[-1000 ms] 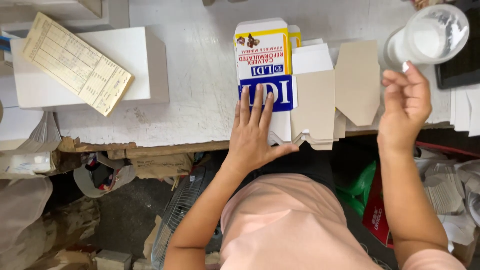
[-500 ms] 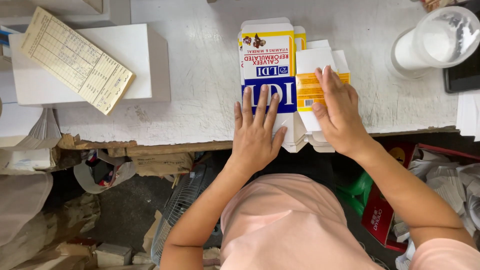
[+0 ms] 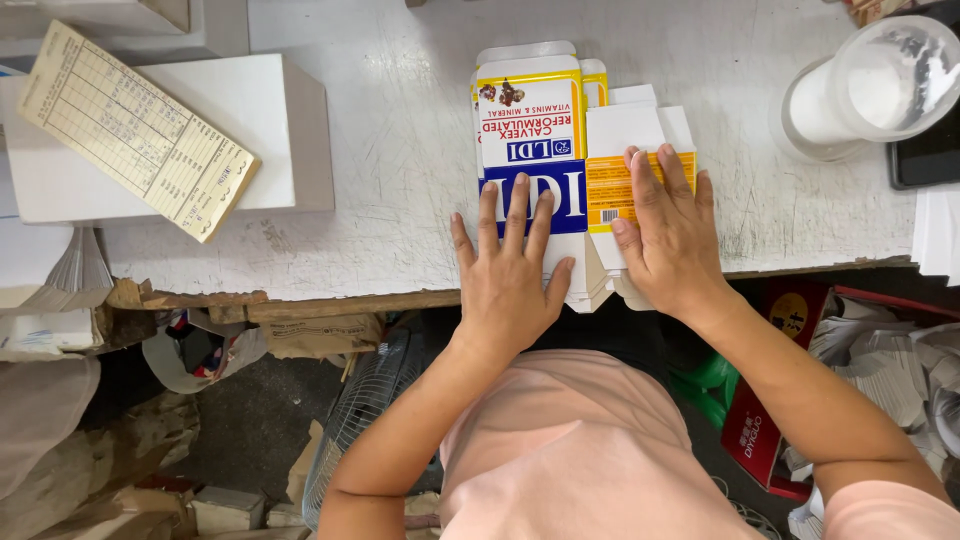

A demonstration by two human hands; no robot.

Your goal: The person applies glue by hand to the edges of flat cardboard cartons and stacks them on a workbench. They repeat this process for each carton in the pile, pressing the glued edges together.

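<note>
A flattened carton (image 3: 530, 130) — yellow, white and blue — lies in the upper middle of the frame on the worn white table (image 3: 400, 160), its near end reaching the table's ragged front edge. The left hand (image 3: 510, 280) rests flat on its blue band, fingers spread and straight, holding nothing. Just beside it, touching on the right, a folded side panel (image 3: 625, 150) in white and orange lies under the right hand (image 3: 670, 235), which presses down with fingers extended and close together. More flat blanks peek from beneath both hands at the table's edge.

In the upper right stands a clear plastic cup (image 3: 870, 85) — well apart from the carton — with a dark flat device (image 3: 930, 150) just beside it. In the upper left, a white box (image 3: 270, 130) carries a yellowish printed sheet (image 3: 135, 130) lying tilted across it. Below the table, a wire fan guard (image 3: 370, 410) sits at lower centre and a red box (image 3: 770, 420) at lower right.
</note>
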